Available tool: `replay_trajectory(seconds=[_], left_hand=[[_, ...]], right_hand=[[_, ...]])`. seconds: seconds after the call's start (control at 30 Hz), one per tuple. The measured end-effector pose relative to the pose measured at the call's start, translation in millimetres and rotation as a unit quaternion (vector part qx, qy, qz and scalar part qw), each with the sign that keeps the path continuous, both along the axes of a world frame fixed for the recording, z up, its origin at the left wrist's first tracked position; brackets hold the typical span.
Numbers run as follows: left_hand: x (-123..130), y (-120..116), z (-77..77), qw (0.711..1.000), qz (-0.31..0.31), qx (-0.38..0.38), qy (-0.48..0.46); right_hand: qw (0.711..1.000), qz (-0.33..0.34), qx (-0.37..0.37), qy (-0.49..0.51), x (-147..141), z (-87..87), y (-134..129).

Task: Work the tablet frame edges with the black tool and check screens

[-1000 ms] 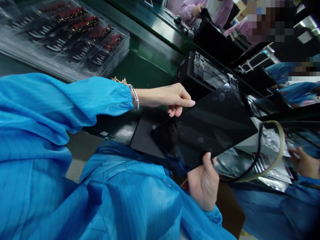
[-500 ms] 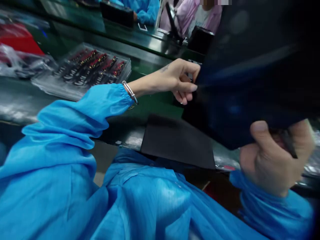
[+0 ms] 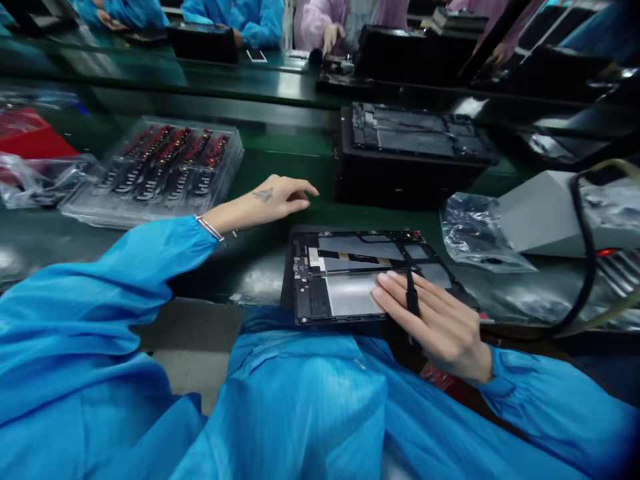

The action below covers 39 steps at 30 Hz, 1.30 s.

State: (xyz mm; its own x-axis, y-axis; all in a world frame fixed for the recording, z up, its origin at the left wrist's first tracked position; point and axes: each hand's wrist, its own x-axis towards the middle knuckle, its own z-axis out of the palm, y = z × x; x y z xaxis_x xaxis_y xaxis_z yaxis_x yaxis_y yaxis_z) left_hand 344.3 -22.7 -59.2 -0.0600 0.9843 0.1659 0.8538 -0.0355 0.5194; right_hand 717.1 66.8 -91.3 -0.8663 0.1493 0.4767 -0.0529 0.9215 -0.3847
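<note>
An opened tablet (image 3: pixel 350 293) lies on a black mat (image 3: pixel 287 283) at the bench's near edge, its inner boards and battery plates face up. My right hand (image 3: pixel 435 320) rests on its right part with fingers extended. Black tweezers (image 3: pixel 411 297) are tucked between those fingers. My left hand (image 3: pixel 280 198) is over the green bench, left of and beyond the tablet, fingers apart and holding nothing. A clear tray (image 3: pixel 165 167) of several black and red circuit parts sits to its left.
A stack of opened tablets (image 3: pixel 410 147) stands beyond the work. To the right are a plastic bag (image 3: pixel 485 230), a pale box (image 3: pixel 543 210) and a black cable (image 3: pixel 585 233). Red material (image 3: pixel 30 137) in plastic lies far left. Co-workers in blue and pink sleeves sit opposite.
The dark tablet, held up in both hands before, now lies on the mat with its inside up. My left hand has let go and moved left; my right hand now lies on it.
</note>
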Motion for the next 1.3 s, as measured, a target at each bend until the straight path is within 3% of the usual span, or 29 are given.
replay_trajectory(seconds=[0.17, 0.3, 0.37, 0.47, 0.6, 0.7, 0.83, 0.93, 1.0, 1.03, 1.1, 1.2, 1.3], left_hand=[[42, 2, 7.6, 0.996, -0.063, -0.007, 0.061], [57, 6, -2.5, 0.991, -0.077, -0.04, 0.1], [56, 4, -7.9, 0.991, -0.075, -0.039, 0.099], [55, 1, -15.1, 0.992, -0.075, -0.033, 0.097], [60, 3, -23.9, 0.992, -0.078, -0.018, 0.099], [61, 7, -28.7, 0.992, -0.1, 0.006, 0.082], [60, 4, -30.8, 0.991, -0.119, 0.008, 0.069], [53, -7, -29.1, 0.992, -0.091, 0.001, 0.085], [46, -18, -25.1, 0.993, -0.056, -0.013, 0.101], [42, -24, -21.8, 0.993, -0.033, -0.028, 0.109], [37, -34, -13.1, 0.99, 0.012, -0.07, 0.121], [37, -43, 1.1, 0.986, 0.04, -0.125, 0.107], [42, -47, 9.1, 0.983, 0.042, -0.171, 0.059]], right_hand=[[1.0, -0.003, -0.02, -0.008, -12, -0.7, -17], [0.994, 0.004, 0.103, -0.018, -14, -4.1, -24], [0.988, 0.045, 0.145, -0.021, -13, -1.4, -22], [0.995, 0.076, 0.058, -0.019, -14, 15.0, -7], [0.998, -0.027, -0.053, -0.03, -33, 45.3, 26], [0.991, -0.074, -0.109, 0.006, -56, 52.6, 51], [0.976, -0.113, -0.177, 0.057, -72, 45.9, 67], [0.978, -0.104, -0.178, 0.013, -55, 45.3, 57], [0.99, -0.045, -0.133, -0.024, -34, 44.1, 41], [0.992, 0.037, -0.106, -0.061, -23, 41.3, 31], [0.989, 0.133, -0.022, -0.054, -6, 30.7, 13], [0.994, 0.091, 0.038, -0.056, 1, 9.8, -1], [0.998, 0.047, 0.027, -0.036, -6, -0.3, -1]])
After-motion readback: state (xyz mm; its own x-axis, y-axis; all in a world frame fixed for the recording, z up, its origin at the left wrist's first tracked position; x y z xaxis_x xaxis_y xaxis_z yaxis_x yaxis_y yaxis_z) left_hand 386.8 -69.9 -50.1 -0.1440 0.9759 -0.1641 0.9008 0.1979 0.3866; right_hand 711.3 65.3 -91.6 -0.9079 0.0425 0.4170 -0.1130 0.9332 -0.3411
